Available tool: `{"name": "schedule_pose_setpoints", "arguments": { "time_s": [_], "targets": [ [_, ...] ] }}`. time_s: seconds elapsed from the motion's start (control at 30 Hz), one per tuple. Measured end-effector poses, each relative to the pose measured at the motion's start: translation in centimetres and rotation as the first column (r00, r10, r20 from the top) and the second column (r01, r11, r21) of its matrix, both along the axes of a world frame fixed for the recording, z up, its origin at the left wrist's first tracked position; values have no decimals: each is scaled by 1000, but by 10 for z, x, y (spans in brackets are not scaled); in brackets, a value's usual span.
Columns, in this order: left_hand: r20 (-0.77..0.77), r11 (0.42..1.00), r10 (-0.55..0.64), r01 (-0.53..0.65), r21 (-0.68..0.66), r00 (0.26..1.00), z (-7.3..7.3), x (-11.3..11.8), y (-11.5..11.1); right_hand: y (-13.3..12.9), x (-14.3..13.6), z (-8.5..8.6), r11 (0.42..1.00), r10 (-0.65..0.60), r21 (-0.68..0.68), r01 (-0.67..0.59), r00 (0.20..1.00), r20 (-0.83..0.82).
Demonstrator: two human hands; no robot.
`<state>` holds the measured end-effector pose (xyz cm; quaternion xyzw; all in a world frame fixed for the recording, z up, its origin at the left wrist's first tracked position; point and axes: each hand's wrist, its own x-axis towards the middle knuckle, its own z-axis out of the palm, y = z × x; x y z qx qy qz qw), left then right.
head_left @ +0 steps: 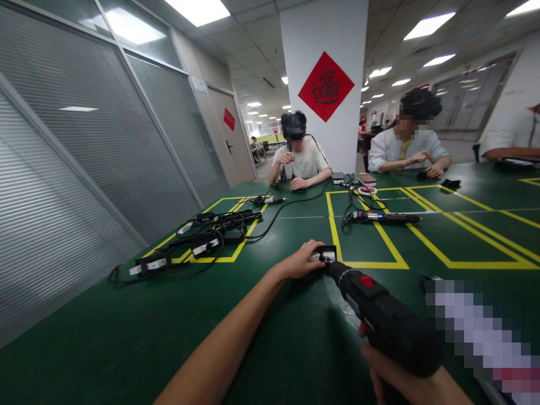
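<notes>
- Head view: we look forward and down over a green table (169, 337) marked with yellow tape (375, 264).
- Our left hand (302, 261) is partly closed, its fingers bent around the left end of a small black-and-white block (329, 254), which sits on the table near the middle, just beside a taped corner.
- Our right hand (386, 363) is closed around the handle of a black drill (383, 309) with a red patch on top; the drill hides some of those fingers.
- The drill slants forward and left, its tip at the right end of the block; we cannot tell whether the bit touches it.
- Left of our hands we see dark cables and adapters (206, 245) in a tangle, partly within a taped box.
- Beyond the block, to the right, a long dark tool (392, 218) lies across the tape, with a tape roll (367, 190) behind it.
- At our right, a pixelated object (476, 332) lies near the drill; we cannot make it out.
- Across the table one person (314, 154) sits before a white pillar (295, 34), and another person (405, 154) sits farther right.
</notes>
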<state>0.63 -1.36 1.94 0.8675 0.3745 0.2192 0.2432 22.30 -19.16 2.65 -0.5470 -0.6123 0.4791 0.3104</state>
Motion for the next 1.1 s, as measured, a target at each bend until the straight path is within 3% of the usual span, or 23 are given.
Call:
{"name": "schedule_pose_setpoints", "arguments": {
  "time_s": [0.2, 0.4, 0.6, 0.77, 0.9, 1.03, 1.1],
  "targets": [
    [12, 1000, 1, -1, 0, 1000, 0, 0, 0, 1, -2, 1, 1000, 29, 4, -30, 993, 116],
    [12, 1000, 12, -12, 3, 1000, -2, 0, 1, 2, -2, -5, 999, -5, -40, 5, 1000, -11],
    [0, 1000, 14, -14, 11, 1000, -3, 1, 0, 2, 0, -4, 999, 25, 33, -24, 999, -34],
    [-8, 1000, 26, -26, 0, 1000, -4, 1, 0, 1, 2, 3, 983, -32, 181, 37, 999, -29],
    [-9, 1000, 29, -29, -11, 1000, -4, 1, 1, 3, 3, 0, 992, 5, 128, 2, 999, -50],
    [-10, 999, 31, -31, -27, 999, -3, 1, 2, 4, 5, -5, 981, -76, 177, 85, 996, -55],
    [-9, 999, 34, -34, -30, 999, -3, 1, 2, 3, 4, -6, 992, -55, 106, 62, 996, -65]
  ]
}}
